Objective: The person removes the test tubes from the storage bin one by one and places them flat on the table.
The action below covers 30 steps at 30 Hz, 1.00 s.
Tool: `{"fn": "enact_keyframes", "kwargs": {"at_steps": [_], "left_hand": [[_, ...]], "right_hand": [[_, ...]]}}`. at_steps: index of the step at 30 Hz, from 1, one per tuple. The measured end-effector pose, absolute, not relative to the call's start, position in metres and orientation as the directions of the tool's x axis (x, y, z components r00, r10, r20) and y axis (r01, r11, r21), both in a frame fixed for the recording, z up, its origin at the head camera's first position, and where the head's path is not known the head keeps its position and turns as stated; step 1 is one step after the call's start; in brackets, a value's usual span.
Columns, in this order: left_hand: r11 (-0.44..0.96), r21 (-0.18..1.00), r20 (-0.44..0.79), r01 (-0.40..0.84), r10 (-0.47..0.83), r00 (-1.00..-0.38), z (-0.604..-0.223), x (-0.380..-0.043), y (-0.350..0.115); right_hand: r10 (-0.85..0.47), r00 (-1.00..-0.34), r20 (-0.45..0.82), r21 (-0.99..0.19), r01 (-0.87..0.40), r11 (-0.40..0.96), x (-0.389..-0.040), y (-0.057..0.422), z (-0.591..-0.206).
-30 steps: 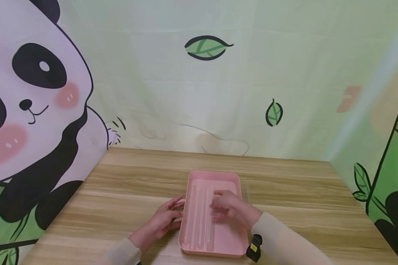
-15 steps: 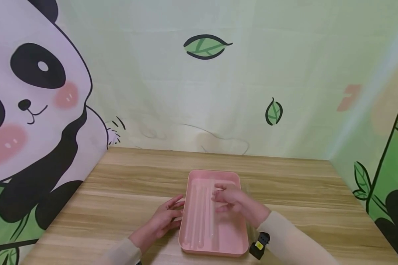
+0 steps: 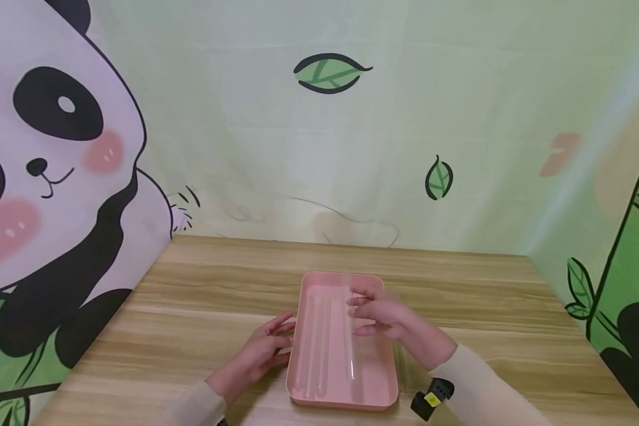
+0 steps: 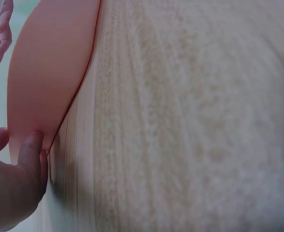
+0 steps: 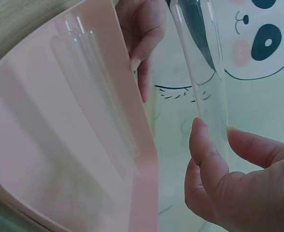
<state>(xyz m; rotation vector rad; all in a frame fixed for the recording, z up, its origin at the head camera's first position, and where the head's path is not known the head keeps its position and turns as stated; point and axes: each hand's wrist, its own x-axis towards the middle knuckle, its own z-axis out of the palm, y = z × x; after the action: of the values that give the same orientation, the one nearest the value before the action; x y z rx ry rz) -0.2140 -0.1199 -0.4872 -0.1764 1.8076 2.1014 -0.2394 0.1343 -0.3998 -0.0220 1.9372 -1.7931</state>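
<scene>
Though relaxed, the left hand [image 3: 261, 350] touches the tray [image 3: 375, 370]; the right [image 3: 383, 313] pinches a tube [image 3: 351, 355].

The person wears a plain, cream-coloured left sleeve [image 3: 196, 404] and a matching right sleeve [image 3: 492, 384], both long. A black, block-shaped device [image 3: 422, 407] bearing a small yellow marking [image 3: 432, 399] is located at the right sleeve's end; a small dark part [image 3: 222, 422] shows beside the left sleeve's end.

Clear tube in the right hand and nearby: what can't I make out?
Head view: clear tube, far end too faint to tell open from closed.
Head view: clear item beside pink tray, partly hidden by right hand.
Right wrist view: clear tube's lower end, hidden behind that hand.
Left wrist view: left hand, cut by the edge.
</scene>
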Motion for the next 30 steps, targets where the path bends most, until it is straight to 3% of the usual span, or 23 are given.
{"fn": "enact_keyframes", "kwargs": {"at_steps": [17,30], "left_hand": [[-0.120,0.932,-0.312,-0.342,0.213,-0.926,-0.486,-0.213,-0.121],[-0.121,0.933,-0.310,-0.339,0.208,-0.928,-0.485,-0.212,-0.120]], "right_hand": [[-0.418,-0.866,-0.275,-0.957,0.288,0.033,-0.234,0.181,-0.392],[-0.425,-0.872,-0.243,-0.969,0.242,0.057,-0.231,0.220,-0.402]]}}
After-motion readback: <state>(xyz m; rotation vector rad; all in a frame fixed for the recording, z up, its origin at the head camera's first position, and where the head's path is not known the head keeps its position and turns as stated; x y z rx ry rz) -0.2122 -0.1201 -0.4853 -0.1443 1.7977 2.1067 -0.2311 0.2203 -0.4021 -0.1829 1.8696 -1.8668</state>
